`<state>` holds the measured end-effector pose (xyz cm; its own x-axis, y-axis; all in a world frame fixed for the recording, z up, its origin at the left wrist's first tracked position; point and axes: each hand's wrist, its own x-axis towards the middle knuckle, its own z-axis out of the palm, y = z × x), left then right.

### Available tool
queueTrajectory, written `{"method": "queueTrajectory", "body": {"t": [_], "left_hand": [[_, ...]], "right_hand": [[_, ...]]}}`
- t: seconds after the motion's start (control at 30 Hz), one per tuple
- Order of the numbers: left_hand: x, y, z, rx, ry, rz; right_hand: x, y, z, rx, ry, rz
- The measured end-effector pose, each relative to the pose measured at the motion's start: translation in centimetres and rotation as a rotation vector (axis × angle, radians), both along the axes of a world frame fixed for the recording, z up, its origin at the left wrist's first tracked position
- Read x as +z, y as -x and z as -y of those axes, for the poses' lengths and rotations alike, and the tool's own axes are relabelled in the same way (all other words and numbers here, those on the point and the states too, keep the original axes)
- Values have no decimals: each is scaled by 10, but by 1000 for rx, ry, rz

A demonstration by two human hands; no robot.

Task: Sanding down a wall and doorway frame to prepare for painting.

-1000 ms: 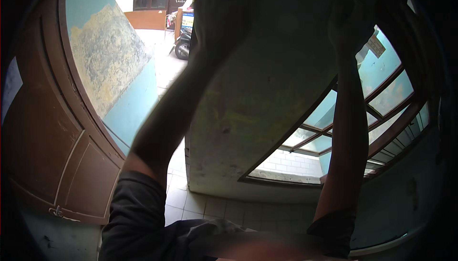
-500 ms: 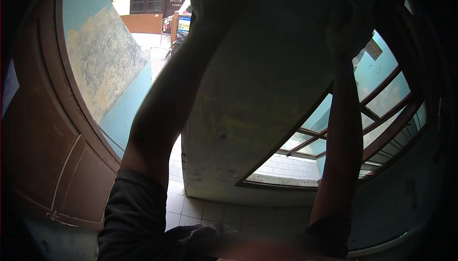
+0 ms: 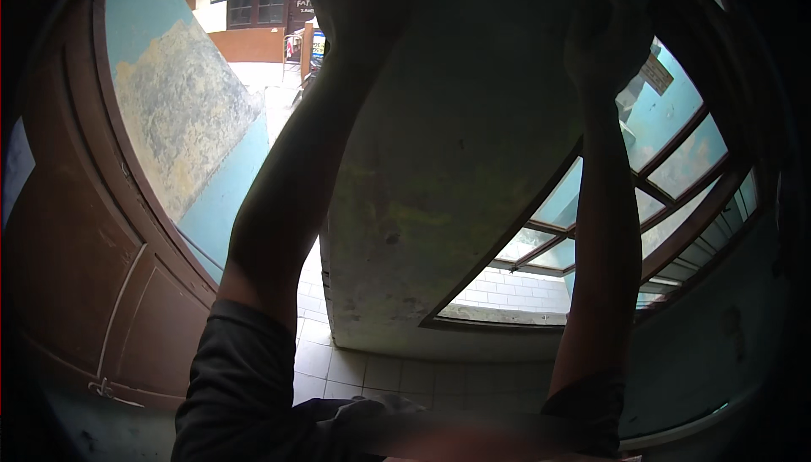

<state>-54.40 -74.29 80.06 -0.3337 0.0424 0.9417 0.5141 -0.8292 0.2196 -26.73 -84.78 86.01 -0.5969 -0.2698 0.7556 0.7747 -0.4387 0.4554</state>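
Black fabric of the sleeves (image 3: pixel 241 369) ends near the elbows, and both bare forearms (image 3: pixel 283 209) stretch up and away from the body, well apart. The left hand (image 3: pixel 359 2) is at the upper edge of the view, its forearm slanting toward the right; the right hand (image 3: pixel 604 40) stands above a nearly upright forearm, its fingers seemingly curled. Deep shadow covers both, so I cannot tell whether either is spread, pressed together or pinching anything.

Between and below the hands is the wall (image 3: pixel 456 200), dim and grey, with yellowish-green stains and small dark marks; whether they touch it is unclear. Below the right hand, partly behind its forearm, is a brown-framed window (image 3: pixel 661 196). Left of the left hand, beyond a bright opening, is a brown panelled door (image 3: pixel 76 234).
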Motion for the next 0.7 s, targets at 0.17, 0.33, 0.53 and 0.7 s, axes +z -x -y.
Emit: {"method": "queueTrajectory", "body": {"t": [0.17,0.33,0.53,0.7], "left_hand": [[-168,-44,11,74,-83,-308],[-157,-27,3,91,-214,-401],[-8,-13,-25,144,-36,12],[-185,-37,21,-4,145,-180]], "right_hand": [[-10,23,12,80,38,-91],[-15,39,23,76,61,-225],[-15,53,16,172,107,-209],[-8,-5,6,146,53,-56]]}}
